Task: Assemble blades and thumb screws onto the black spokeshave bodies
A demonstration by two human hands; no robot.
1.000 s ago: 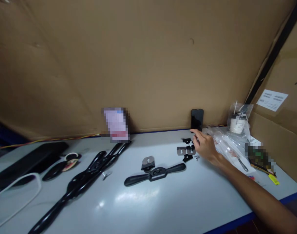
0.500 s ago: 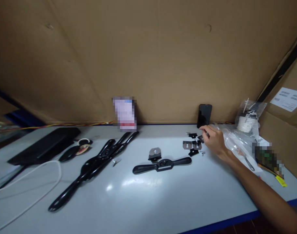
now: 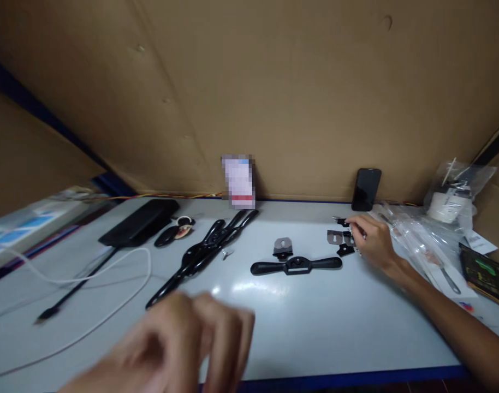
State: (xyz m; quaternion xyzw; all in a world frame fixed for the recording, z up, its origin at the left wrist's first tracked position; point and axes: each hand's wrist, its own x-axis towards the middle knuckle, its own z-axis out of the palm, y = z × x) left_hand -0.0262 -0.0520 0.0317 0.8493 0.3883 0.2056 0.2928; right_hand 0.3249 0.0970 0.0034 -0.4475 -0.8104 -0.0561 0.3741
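Note:
My right hand [image 3: 374, 243] reaches across the white table [image 3: 315, 327] to a cluster of small black and grey metal parts [image 3: 339, 240]. Its fingers are curled and pinched at the parts; what they hold is too small to make out. A black spokeshave [image 3: 296, 266] lies just left of that hand, with a small grey blade plate [image 3: 283, 246] behind it. My left hand [image 3: 184, 344] is low in the foreground, blurred by motion, fingers loosely bent, over the near table edge. Nothing shows in it.
Stacked black spokeshave bodies [image 3: 204, 254] lie left of centre. A black flat case [image 3: 141, 221], a white cable [image 3: 89, 273] and a black cable [image 3: 65, 297] sit at the left. A phone [image 3: 366, 189] leans on the cardboard wall [image 3: 274, 93]. Plastic bags [image 3: 417, 240] and a white pot [image 3: 444, 204] are at the right.
My view has swung left and down. My left hand has come into view at the bottom. My right hand stays at the small parts.

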